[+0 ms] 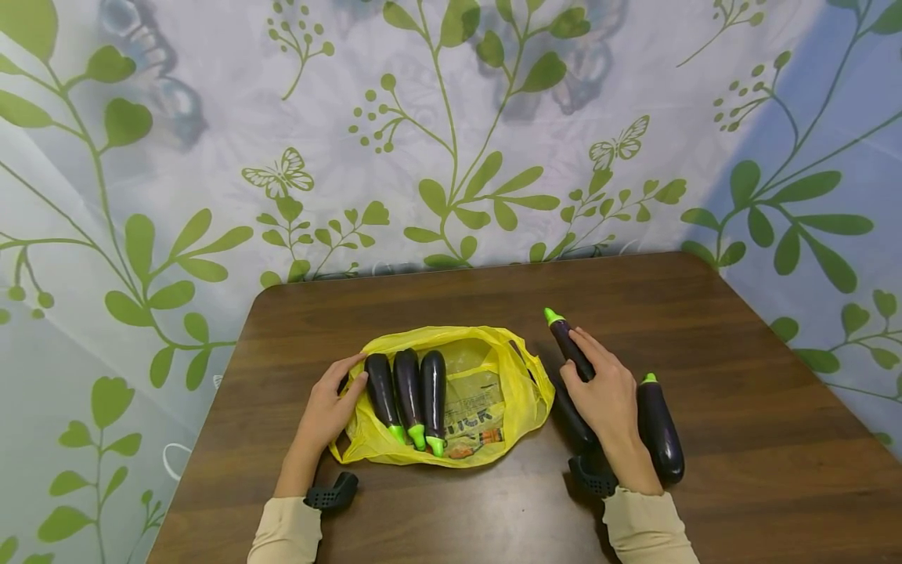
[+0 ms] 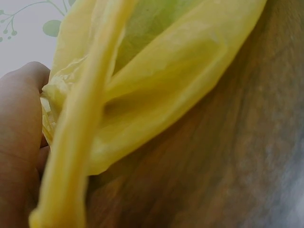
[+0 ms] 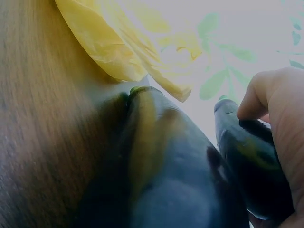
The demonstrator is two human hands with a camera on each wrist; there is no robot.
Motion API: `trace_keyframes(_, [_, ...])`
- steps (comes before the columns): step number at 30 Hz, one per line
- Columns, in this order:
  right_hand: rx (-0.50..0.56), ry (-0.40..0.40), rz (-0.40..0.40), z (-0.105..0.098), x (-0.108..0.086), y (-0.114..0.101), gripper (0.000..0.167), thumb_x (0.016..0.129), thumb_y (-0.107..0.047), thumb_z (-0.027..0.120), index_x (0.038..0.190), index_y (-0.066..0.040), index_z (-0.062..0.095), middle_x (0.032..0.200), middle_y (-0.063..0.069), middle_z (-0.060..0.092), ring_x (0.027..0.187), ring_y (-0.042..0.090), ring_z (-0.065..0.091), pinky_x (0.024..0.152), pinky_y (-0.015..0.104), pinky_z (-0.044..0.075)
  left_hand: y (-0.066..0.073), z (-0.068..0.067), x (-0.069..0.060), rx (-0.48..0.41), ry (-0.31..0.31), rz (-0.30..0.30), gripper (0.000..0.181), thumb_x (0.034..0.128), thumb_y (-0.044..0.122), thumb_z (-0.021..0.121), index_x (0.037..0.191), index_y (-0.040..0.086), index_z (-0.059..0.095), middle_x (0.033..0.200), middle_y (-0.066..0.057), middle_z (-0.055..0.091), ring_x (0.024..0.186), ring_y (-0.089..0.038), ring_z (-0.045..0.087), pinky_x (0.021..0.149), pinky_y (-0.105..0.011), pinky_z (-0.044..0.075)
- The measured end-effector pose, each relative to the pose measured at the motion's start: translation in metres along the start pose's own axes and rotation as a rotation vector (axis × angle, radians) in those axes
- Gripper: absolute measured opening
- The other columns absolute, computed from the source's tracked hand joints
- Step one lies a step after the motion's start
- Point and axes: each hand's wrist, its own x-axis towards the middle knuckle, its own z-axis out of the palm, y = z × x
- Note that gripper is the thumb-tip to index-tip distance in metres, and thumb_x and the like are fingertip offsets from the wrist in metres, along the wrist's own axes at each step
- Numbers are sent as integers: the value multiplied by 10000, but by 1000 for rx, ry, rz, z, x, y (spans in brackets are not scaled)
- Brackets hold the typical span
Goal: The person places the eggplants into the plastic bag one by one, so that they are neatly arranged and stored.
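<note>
Right hand (image 1: 607, 395) grips long purple eggplant (image 1: 572, 350), likely slippery, best held mid-body; left hand (image 1: 330, 409) pinches yellow plastic bag (image 1: 524, 401) at nine o'clock.

The person wears pale cream sleeves, plain and without pattern. The left sleeve (image 1: 285, 531) is softly creased and stops short of the wrist; the right sleeve (image 1: 648, 523) matches it in colour and has light folds of its own. Next to the left cuff sits a black wrist piece (image 1: 331, 493), chunky and curved, dotted with small round holes. A second black strap (image 1: 592, 476), similarly dark and bulky, shows by the right cuff
</note>
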Motion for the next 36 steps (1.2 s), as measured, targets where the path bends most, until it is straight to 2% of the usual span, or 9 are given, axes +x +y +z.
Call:
trace_keyframes(12, [25,-1,-30,2,-1,-4,471,910,-124,704,1380,-108,674,1426,98,642,1237,399,646,926,578,568,1,-1,-3,0,4,-22,454,1076,328,566,1497,159,545,1499,-132,539,1415,-385,480,1150,-617,384])
trace_keyframes(21, [42,6,-45,3,-2,-3,478,902,-98,716,1378,-95,671,1431,101,639,1232,398,651,925,573,572,3,-2,-2,0,-5,-13,453,1075,317,570,1498,159,541,1504,-130,532,1421,-385,472,1151,-619,383])
trace_keyframes(36, [82,-8,-75,6,-6,-8,478,909,-82,717,1384,-82,661,1438,110,632,1215,404,663,896,562,582,-1,0,-3,-4,7,6,443,1073,310,576,1488,157,551,1491,-129,544,1415,-379,479,1147,-616,389])
